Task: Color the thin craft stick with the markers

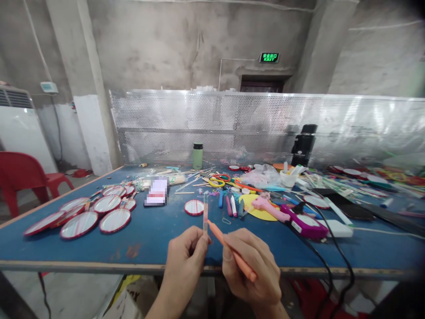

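My left hand pinches a thin flat stick and holds it upright over the near edge of the blue table. My right hand grips an orange pen-like tool, whose tip touches the stick's lower part. Both hands are closed around what they hold. Just beyond the stick, a small round red-rimmed disc lies on the table.
Several red-rimmed round fans lie at the left. Markers, a pink glue gun, a purple glue gun with black cables, a green flask and scattered sticks fill the middle and right. A red chair stands at the left.
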{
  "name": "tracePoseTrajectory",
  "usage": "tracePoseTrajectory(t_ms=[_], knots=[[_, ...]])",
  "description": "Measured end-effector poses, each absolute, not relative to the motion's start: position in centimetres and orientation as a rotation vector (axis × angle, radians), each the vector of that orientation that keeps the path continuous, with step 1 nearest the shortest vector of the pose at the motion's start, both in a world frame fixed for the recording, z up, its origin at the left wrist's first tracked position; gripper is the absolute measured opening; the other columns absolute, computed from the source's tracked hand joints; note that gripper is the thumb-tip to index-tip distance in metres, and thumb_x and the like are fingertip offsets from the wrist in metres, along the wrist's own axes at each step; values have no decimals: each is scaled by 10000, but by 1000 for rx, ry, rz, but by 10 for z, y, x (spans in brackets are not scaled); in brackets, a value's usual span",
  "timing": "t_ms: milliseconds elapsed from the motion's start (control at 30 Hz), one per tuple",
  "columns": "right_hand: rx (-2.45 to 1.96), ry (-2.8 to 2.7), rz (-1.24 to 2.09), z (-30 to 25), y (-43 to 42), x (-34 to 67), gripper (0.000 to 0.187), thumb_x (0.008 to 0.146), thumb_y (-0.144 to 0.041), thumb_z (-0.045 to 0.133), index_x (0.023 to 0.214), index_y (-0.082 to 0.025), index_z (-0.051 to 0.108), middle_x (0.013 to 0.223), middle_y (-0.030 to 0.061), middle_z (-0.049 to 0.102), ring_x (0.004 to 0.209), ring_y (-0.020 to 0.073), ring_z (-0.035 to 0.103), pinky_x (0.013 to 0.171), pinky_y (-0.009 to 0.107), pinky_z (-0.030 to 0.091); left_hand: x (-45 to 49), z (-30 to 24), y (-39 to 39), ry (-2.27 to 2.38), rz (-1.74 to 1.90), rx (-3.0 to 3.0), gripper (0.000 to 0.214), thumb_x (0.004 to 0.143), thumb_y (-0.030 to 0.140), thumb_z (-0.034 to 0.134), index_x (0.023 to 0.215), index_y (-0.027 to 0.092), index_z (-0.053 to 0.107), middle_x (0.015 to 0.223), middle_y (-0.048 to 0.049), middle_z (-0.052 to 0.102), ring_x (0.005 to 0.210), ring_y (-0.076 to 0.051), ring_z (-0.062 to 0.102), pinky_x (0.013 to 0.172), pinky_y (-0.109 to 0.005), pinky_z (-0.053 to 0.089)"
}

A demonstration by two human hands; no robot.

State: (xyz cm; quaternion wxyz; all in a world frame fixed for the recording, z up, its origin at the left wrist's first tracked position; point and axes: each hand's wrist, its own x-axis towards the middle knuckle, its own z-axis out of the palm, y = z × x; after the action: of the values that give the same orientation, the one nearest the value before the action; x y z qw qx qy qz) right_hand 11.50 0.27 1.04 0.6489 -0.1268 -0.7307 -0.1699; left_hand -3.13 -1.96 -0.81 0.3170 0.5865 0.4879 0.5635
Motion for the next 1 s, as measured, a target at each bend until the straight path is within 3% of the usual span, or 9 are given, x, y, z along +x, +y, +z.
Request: tracePoseTrajectory(t_ms=[600, 1000], knots=[[-324, -1651, -400, 10, 3, 115, 247, 856, -26, 590, 1058, -152, 654, 760, 47, 715, 662, 172, 695, 577, 292, 578, -31, -9, -21, 1268, 1492, 1542, 369, 927, 455, 530, 689, 177, 577, 545, 58, 424, 463, -95, 370, 452, -209, 266], [-329, -1582, -165, 8, 4, 115, 282, 831, 11, 596, 1036, -163, 680, 755, 40, 706, 648, 164, 682, 573, 291, 571, -31, -4, -22, 1240, 1452, 1487, 357, 909, 471, 527, 737, 171, 616, 484, 80, 388, 418, -95, 348, 438, -213, 258]])
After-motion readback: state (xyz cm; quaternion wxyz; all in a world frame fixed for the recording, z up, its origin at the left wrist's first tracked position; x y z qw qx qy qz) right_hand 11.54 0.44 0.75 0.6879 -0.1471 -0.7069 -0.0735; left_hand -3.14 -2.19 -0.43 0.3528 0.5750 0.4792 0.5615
